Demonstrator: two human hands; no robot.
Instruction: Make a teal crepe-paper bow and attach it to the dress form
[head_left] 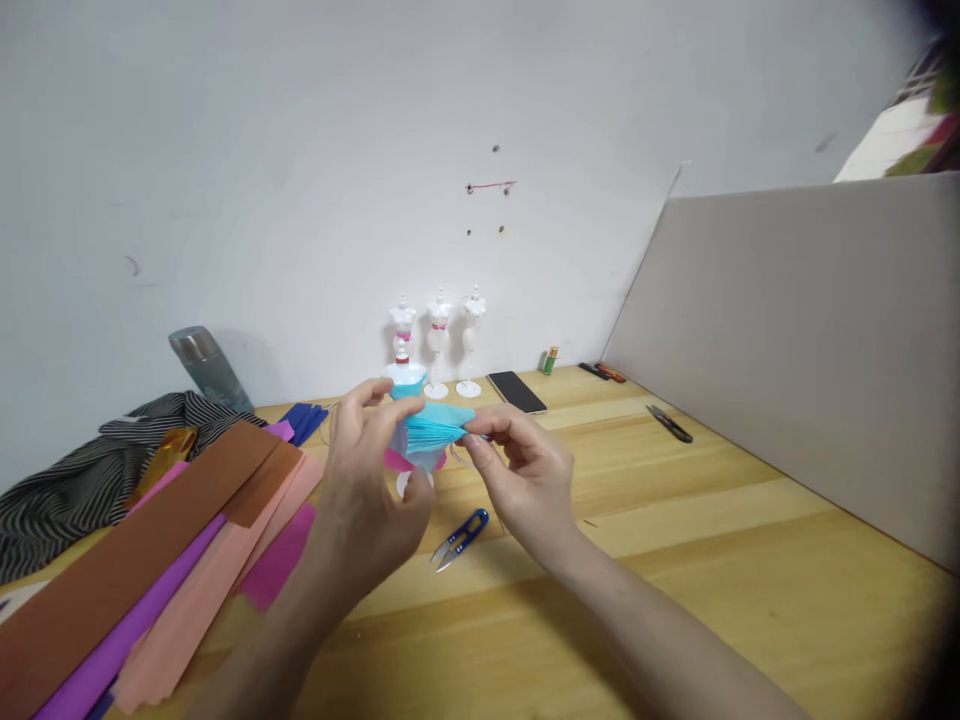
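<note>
A pleated piece of light blue crepe paper (pixel 435 432) fans out leftward between my hands. My right hand (pixel 525 475) pinches its gathered end between thumb and fingertips. At the paper's spread side is my left hand (pixel 367 480), its fingers curved and well apart from the thumb; the index fingertip is close to the paper's edge, and I cannot tell whether it touches. Just behind stands a small white mannequin (pixel 405 372) in a blue top, partly hidden by the paper and my left hand. Blue-handled thread snips (pixel 461 540) lie on the table below.
Three white mini mannequins (pixel 439 330) stand by the wall, near a phone (pixel 517 392) and a small green bottle (pixel 550 361). Black scissors (pixel 670 424) lie to the right. Brown paper strips (pixel 150 530), other coloured strips, striped cloth (pixel 67 490) and a grey bottle (pixel 210 368) occupy the left.
</note>
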